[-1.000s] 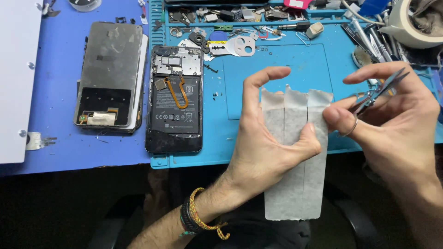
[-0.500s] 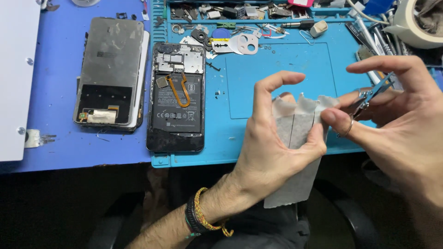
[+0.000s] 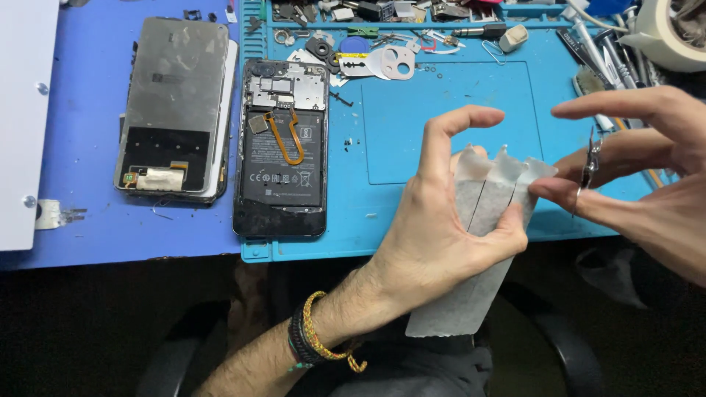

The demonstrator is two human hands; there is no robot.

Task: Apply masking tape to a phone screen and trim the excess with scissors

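A thin, milky white sheet (image 3: 478, 242), cut into strips at its top, is pinched by the left hand (image 3: 434, 235). One strip tip is touched by the right hand (image 3: 647, 184), and small scissors (image 3: 588, 165) are gripped in it. Farther off, an opened phone (image 3: 281, 147) is laid on the blue tabletop mat (image 3: 448, 110).

Tape roll (image 3: 673, 37) cut off at top-right corner, right hand (image 3: 647, 176) clipped by right edge
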